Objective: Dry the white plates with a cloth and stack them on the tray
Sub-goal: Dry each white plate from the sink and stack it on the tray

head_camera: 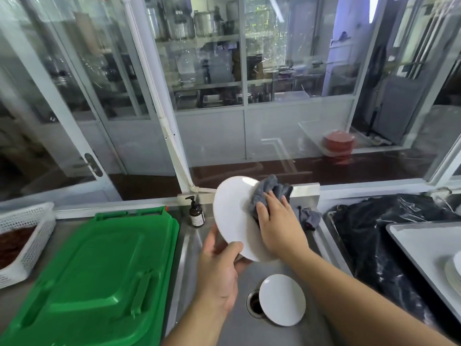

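Holding a white plate (234, 216) tilted on edge above a steel sink (189, 248), a person is gripping its lower rim with the left hand (219, 268), thumb curled over the near face and fingers behind. The right hand (277, 223) is pressing a crumpled grey cloth (269, 193) against the plate's right side, fingers lying fairly straight across the fabric, so that the cloth is sitting between palm and plate. A second white plate (283, 299) is lying in the sink basin below, partly covering the drain (253, 302). At the right edge, a pale tray (419, 245) is carrying a small stack of plates (454, 273), only partly in view, and is resting over a black plastic sheet (369, 226). Another grey rag (309, 218) is lying on the sink's rim just beside the right hand. A brown pump bottle (195, 212) is standing at the back corner of the sink. A green bin lid (99, 270) is filling the left foreground, with a white perforated basket (27, 236) sitting on the worktop (15, 298) beyond it. Glass partitions (212, 71) are rising behind the sink.
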Demonstrator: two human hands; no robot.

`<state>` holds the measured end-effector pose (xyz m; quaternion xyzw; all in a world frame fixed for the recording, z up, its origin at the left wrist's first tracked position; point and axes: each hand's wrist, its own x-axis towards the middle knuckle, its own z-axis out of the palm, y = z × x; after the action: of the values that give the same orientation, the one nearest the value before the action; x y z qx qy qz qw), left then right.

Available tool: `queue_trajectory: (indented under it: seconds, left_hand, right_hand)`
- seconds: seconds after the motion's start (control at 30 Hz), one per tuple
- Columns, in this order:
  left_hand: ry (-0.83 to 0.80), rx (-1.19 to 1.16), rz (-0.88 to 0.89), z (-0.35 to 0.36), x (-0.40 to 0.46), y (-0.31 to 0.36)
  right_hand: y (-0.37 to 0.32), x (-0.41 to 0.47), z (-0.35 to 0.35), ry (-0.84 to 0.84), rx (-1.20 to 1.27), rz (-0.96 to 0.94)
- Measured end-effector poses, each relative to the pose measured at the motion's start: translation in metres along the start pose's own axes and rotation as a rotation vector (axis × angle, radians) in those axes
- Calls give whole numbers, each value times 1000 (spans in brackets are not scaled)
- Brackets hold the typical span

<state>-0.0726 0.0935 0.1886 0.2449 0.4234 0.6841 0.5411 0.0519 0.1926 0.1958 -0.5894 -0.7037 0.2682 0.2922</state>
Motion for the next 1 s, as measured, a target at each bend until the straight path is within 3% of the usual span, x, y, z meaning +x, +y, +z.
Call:
queue_trajectory:
  seconds: [0.1, 0.33, 0.53, 0.67, 1.0]
  left_hand:
    - [21, -10, 15, -1, 9, 4]
    - [-22, 3, -58, -8, 15, 1]
    - [-72, 62, -112, -5, 4, -7]
    - [-71, 47, -127, -5, -1, -6]
    - [-38, 36, -75, -8, -3, -1]
  right_hand:
    - [-11, -22, 15, -2, 33, 62]
    - [-24, -53, 26, -181, 312, -20]
    - [-23, -15, 5, -329, 194, -237]
    - [-16, 13, -6, -255, 94, -322]
    - [10, 55, -32, -105, 27, -54]
